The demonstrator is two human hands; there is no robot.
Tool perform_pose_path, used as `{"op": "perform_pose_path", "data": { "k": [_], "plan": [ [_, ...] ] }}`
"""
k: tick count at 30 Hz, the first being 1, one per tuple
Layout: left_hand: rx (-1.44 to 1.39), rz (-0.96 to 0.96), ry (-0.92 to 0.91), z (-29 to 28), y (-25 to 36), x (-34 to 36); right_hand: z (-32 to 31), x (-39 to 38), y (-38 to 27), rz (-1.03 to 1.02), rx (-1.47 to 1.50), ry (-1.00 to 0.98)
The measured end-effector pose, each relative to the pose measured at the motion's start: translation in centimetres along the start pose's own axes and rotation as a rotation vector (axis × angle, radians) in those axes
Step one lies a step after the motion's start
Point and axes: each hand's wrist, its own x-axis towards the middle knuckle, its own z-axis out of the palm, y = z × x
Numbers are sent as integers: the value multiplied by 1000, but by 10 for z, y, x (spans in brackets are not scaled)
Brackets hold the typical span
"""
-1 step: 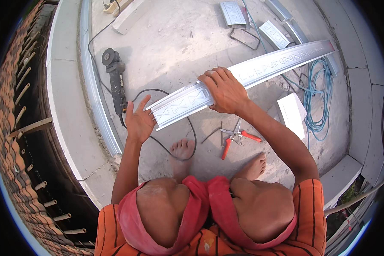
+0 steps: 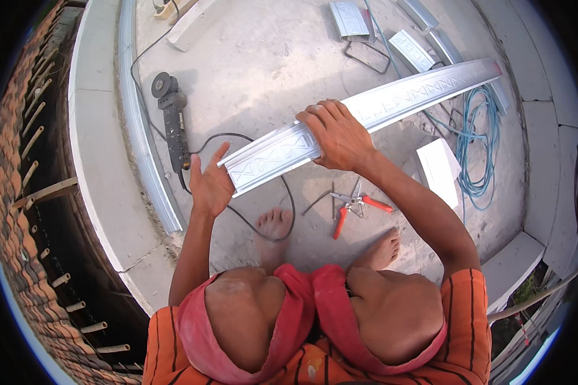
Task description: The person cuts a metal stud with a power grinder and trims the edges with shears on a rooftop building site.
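Note:
A long silver metal channel (image 2: 417, 93) with an embossed pattern of triangles slants from lower left to upper right above the concrete floor. My right hand (image 2: 340, 136) is wrapped over its near part, fingers across the top face and thumb at the front edge. At the channel's left end, my left hand (image 2: 210, 186) has its palm facing inward, with thumb and forefinger stretched apart; some fingers are hidden by that end. Beyond the left hand lies a black angle grinder (image 2: 173, 122). Red-handled snips (image 2: 349, 200) rest spread on the floor in front of my feet.
A coil of light blue cord (image 2: 478, 154) and a white angular piece (image 2: 438, 168) lie to the right. Short metal pieces (image 2: 350, 20) sit farther back. Another metal channel (image 2: 151, 151) runs along the left ledge (image 2: 99, 167), beyond which the level drops toward roof tiles (image 2: 38, 269). A black cable loops near my foot.

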Motion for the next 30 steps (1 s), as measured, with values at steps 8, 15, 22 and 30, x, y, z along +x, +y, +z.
{"op": "perform_pose_path", "data": {
  "k": [8,15,22,30],
  "plan": [
    [394,-68,-48,23,-13,-10,-18,6,-3,19,-28,-34],
    [344,-203,158,14,-11,0,-27,-16,-5,96,169,-163],
    [531,-130,322,19,-1,-18,-18,-22,-2,98,328,-129],
    [2213,631,134,101,-42,-8,3,-25,-1,99,238,-238]
  ]
}}
